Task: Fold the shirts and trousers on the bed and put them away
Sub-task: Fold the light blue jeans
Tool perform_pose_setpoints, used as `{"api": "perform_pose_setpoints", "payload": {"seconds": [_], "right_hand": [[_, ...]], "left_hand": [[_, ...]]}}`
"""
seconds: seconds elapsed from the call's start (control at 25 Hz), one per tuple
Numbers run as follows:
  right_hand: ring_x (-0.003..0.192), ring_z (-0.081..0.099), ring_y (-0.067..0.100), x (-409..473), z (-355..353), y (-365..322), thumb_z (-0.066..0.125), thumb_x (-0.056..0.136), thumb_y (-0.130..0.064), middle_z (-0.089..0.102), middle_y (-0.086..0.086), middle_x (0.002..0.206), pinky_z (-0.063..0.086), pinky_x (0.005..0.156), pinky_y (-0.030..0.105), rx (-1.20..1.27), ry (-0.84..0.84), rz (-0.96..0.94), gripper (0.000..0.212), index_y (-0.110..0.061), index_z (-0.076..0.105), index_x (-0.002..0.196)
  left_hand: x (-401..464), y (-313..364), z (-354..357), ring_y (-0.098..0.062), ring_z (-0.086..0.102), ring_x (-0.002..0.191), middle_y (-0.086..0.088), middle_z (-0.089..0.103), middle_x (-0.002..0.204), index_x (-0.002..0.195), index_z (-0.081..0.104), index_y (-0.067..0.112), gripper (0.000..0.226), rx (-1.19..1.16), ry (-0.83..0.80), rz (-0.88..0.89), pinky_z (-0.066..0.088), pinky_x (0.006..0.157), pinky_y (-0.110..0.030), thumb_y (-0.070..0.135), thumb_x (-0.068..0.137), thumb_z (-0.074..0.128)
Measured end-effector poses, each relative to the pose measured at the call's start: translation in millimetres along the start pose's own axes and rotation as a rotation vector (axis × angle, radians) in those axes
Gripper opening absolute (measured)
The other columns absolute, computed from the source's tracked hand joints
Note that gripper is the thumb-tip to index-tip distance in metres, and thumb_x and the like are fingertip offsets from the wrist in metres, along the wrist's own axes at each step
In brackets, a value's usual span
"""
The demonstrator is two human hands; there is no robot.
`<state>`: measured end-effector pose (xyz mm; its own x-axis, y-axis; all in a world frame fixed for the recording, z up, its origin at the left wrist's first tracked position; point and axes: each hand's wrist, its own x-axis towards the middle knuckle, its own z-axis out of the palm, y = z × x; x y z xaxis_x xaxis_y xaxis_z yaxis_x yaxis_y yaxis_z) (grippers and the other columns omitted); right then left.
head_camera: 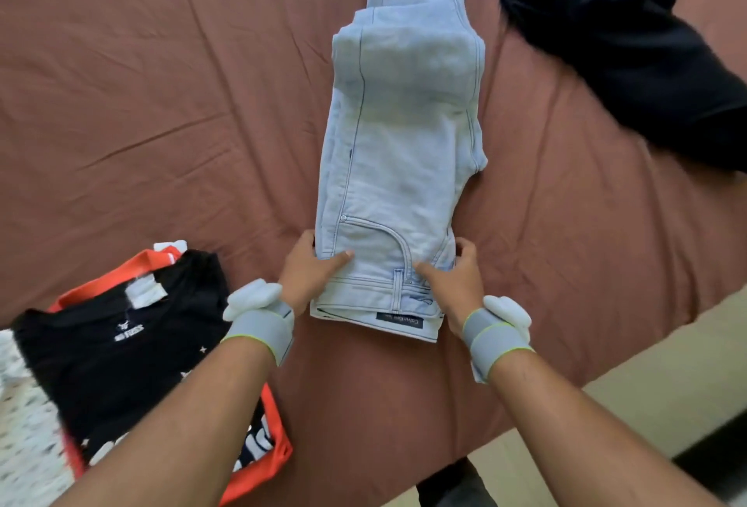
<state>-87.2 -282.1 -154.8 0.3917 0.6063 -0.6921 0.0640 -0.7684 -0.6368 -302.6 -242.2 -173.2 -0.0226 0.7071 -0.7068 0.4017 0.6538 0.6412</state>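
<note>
The left hand (pixel 309 270) and right hand (pixel 452 278) are gripping the waistband end of the light blue jeans (pixel 400 167) — thumbs lying on top, fingers curling round the two side edges. The jeans are stretching away from both hands across the brown bed sheet (pixel 161 102), legs already doubled over. Just left of the left wrist a folded black shirt (pixel 121 353) is lying on an orange one (pixel 262 470); dark trousers (pixel 630 46) are lying well beyond the right hand.

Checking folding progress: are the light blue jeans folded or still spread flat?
Partly folded. The light blue jeans lie doubled lengthwise, legs turned back once; left hand and right hand grip the waistband.
</note>
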Motion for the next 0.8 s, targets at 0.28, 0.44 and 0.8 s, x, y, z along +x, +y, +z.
{"api": "perform_pose_setpoints", "payload": {"seconds": [0.28, 0.44, 0.8], "right_hand": [[0.098, 0.056, 0.020, -55.2, -6.7, 35.5, 0.079, 0.075, -0.009, 0.056, 0.003, 0.120, 0.044, 0.083, 0.030, -0.105, -0.039, -0.058, 0.069, -0.023, 0.035, 0.127], [0.108, 0.051, 0.013, -110.5, -9.9, 69.7, 0.076, 0.075, -0.004, 0.048, -0.009, 0.129, 0.037, 0.087, 0.023, -0.176, -0.062, -0.218, 0.088, -0.030, 0.026, 0.142], [0.103, 0.063, 0.017, -192.6, -50.8, 114.5, 0.081, 0.057, -0.025, 0.062, -0.005, 0.117, 0.053, 0.091, 0.039, -0.385, -0.504, 0.054, 0.079, -0.044, 0.039, 0.122]], "left_hand": [[-54.7, -52.0, -12.2, -0.021, 0.069, 0.095, -0.008, 0.070, 0.108, 0.125, 0.037, 0.027, 0.062, -0.050, -0.066, 0.045, 0.055, 0.090, -0.046, 0.026, 0.080, 0.080], [-106.2, -87.5, -22.0, -0.010, 0.064, 0.107, 0.006, 0.063, 0.122, 0.143, 0.013, 0.043, 0.092, 0.078, -0.130, 0.204, 0.048, 0.095, -0.028, 0.025, 0.081, 0.078], [-199.7, -127.0, -49.0, 0.001, 0.047, 0.127, 0.012, 0.045, 0.145, 0.135, 0.045, 0.043, 0.062, 0.316, -0.668, 0.056, 0.033, 0.098, -0.003, 0.027, 0.084, 0.076]]}}
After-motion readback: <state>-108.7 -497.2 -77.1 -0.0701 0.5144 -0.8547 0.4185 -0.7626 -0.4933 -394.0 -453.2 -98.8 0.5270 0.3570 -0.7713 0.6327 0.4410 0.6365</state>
